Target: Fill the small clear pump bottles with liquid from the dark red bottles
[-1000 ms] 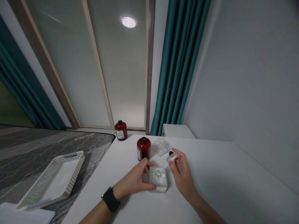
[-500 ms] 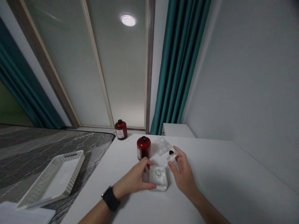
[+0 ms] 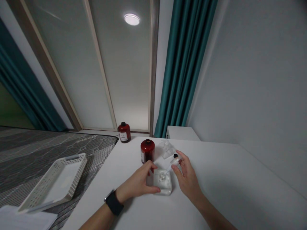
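Observation:
A clear square bottle [image 3: 163,186] stands on the white table [image 3: 227,185] in front of me. My left hand [image 3: 139,183], with a black watch on its wrist, grips the bottle's left side. My right hand [image 3: 185,177] pinches a small dropper with a black bulb [image 3: 174,159], its clear tip slanting down toward the bottle's open neck [image 3: 162,176]. Just behind stands a dark red bottle [image 3: 147,151] with no cap. To its right sits a second clear bottle [image 3: 167,149].
Another dark red bottle with a black cap [image 3: 124,132] stands on the sill beyond the table. A white perforated tray [image 3: 56,182] lies on a grey patterned surface at the left, with paper [image 3: 21,220] near it. Teal curtains [image 3: 184,67] hang behind.
My right hand and the dropper have shifted slightly left and down, toward the clear bottle's neck. My left hand has stayed on the bottle.

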`<state>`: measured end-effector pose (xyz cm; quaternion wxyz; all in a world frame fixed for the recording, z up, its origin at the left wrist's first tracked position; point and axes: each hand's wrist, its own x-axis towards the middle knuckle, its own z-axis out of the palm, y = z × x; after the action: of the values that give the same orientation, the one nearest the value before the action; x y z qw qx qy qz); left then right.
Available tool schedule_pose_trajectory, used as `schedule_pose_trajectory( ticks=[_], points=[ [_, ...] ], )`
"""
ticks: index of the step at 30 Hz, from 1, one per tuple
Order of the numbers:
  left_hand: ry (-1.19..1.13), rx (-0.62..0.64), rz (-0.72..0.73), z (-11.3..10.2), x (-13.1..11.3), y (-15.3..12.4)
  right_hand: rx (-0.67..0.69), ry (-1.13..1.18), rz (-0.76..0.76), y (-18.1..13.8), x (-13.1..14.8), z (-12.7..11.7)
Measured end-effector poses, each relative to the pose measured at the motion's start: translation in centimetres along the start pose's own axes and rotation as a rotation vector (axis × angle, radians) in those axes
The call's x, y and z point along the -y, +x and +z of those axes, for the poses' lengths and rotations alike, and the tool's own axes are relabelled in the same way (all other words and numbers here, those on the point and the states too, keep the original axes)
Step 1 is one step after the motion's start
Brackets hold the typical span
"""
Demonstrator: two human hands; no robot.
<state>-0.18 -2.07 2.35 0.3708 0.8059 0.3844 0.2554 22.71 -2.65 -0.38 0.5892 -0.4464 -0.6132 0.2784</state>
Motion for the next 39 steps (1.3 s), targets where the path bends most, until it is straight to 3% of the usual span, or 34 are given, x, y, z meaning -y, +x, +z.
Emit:
schedule_pose_trajectory(
  ticks=[12, 22, 35, 39],
  points=[
    [-0.002, -0.009, 0.03, 0.2, 0.8, -0.1, 0.021, 0.024, 0.066, 0.2, -0.5, 0.1],
    [0.009, 0.0, 0.008, 0.2, 0.5, -0.1, -0.039, -0.012, 0.021, 0.0, -0.1, 0.0],
    [0.01, -0.003, 0.027, 0.2, 0.9, 0.1, -0.02, 0.122, 0.062, 0.2, 1.1, 0.4],
    [0.003, 0.0, 0.02, 0.2, 0.9, 0.1, -0.036, 0.196, 0.091, 1.3, 1.0, -0.7]
  ],
)
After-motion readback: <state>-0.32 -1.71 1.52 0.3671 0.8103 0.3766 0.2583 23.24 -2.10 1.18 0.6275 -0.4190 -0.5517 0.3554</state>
